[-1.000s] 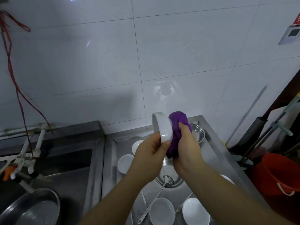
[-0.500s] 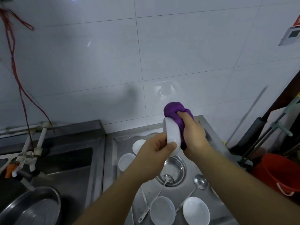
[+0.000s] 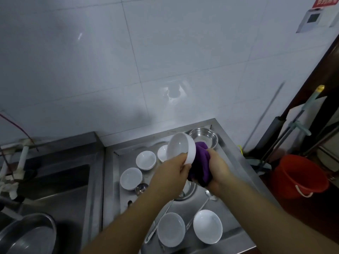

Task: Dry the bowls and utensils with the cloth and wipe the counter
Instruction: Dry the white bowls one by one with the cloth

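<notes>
Bowl (image 3: 180, 146): tipped on edge above the counter (image 3: 231, 149), so its underside meets the cloth.
Left hand (image 3: 169, 174): fingers clamp the rim at 6 o'clock, steadying it.
Right hand (image 3: 218, 170): fingers clenched around the purple cloth (image 3: 200, 166), pressed at the bowl's 3 o'clock.

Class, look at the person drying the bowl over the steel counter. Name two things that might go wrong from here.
1. The left hand pinches the white bowl only at its rim, tilted, so it might slip onto the bowls below and chip.
2. The purple cloth in the right hand covers only the bowl's outside; the inside may stay wet.
</notes>
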Demonstrator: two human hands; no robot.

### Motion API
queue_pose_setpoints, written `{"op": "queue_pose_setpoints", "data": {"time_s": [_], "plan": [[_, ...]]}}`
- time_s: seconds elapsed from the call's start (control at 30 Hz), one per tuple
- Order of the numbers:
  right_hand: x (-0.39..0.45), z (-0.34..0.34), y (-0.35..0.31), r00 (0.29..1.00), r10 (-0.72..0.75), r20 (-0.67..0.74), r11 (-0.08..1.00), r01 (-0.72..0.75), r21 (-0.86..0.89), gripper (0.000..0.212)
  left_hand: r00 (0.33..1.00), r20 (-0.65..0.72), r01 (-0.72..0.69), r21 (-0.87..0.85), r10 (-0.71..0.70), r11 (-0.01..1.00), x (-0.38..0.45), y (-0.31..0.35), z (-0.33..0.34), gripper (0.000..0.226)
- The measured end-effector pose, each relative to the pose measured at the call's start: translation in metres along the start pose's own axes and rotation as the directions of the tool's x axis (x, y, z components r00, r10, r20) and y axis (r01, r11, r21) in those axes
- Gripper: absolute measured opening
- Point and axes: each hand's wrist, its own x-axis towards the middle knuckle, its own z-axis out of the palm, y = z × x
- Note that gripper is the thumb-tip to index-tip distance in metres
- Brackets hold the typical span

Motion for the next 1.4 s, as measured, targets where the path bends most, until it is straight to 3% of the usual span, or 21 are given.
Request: {"op": "queue_pose_setpoints", "data": {"time_s": [0.13, 0.27, 0.43, 0.57, 0.7, 1.03, 1.2, 1.4], "plan": [[0.013, -0.057, -0.020, 0.991, -0.075, -0.108, 0.994, 0.083, 0.069, 0.042, 0.994, 0.106, -0.040, 0.160, 0.023, 0.986, 0.007, -0.004, 0.034, 0.009], [0.022, -0.123, -0.040, 0.976, -0.050, -0.214, 0.993, 0.072, 0.096, 0.028, 0.957, 0.287, -0.106, 0.245, 0.032, 0.964, 0.007, -0.004, 0.084, 0.018], [0.030, -0.187, -0.045, 0.928, 0.001, -0.372, 0.980, 0.073, 0.184, 0.014, 0.816, 0.577, -0.288, 0.348, 0.039, 0.892, -0.003, 0.002, 0.159, 0.034], [0.038, -0.227, -0.041, 0.903, 0.040, -0.428, 0.978, 0.052, 0.202, 0.042, 0.699, 0.715, -0.375, 0.339, 0.023, 0.863, -0.013, 0.011, 0.208, 0.025], [0.044, -0.251, -0.037, 0.894, 0.081, -0.441, 0.977, 0.016, 0.213, 0.054, 0.723, 0.690, -0.321, 0.393, -0.046, 0.861, 0.001, 0.010, 0.233, 0.024], [0.064, -0.286, -0.027, 0.886, 0.202, -0.416, 0.954, -0.083, 0.287, 0.023, 0.852, 0.515, -0.254, 0.565, -0.094, 0.785, 0.094, -0.011, 0.287, 0.025], [0.080, -0.305, -0.024, 0.881, 0.227, -0.416, 0.952, -0.110, 0.287, 0.031, 0.885, 0.440, -0.165, 0.605, -0.154, 0.779, 0.137, -0.024, 0.315, 0.020], [0.103, -0.323, -0.012, 0.876, 0.283, -0.391, 0.913, -0.121, 0.390, 0.046, 0.866, 0.457, -0.175, 0.657, -0.203, 0.733, 0.174, -0.039, 0.341, 0.019]]}}
